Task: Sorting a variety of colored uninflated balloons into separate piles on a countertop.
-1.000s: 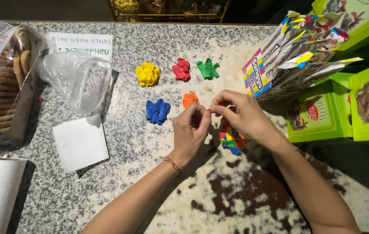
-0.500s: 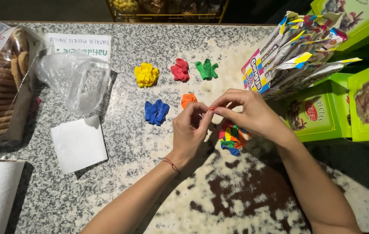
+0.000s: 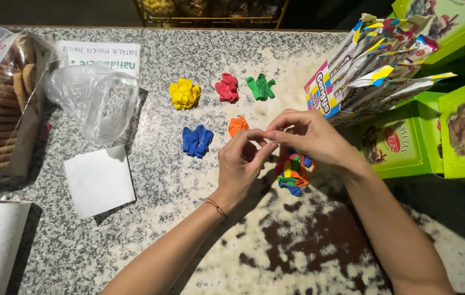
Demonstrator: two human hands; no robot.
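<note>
Barely any shift since half a second back: left hand and right hand stay pinched together on an orange balloon above the mixed balloon heap, granite counter.

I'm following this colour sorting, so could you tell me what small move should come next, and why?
Probably set the small orange piece, pinched between left hand and right hand, onto the orange pile. Yellow, red, green and blue piles are single-coloured; the mixed heap remains.
</note>
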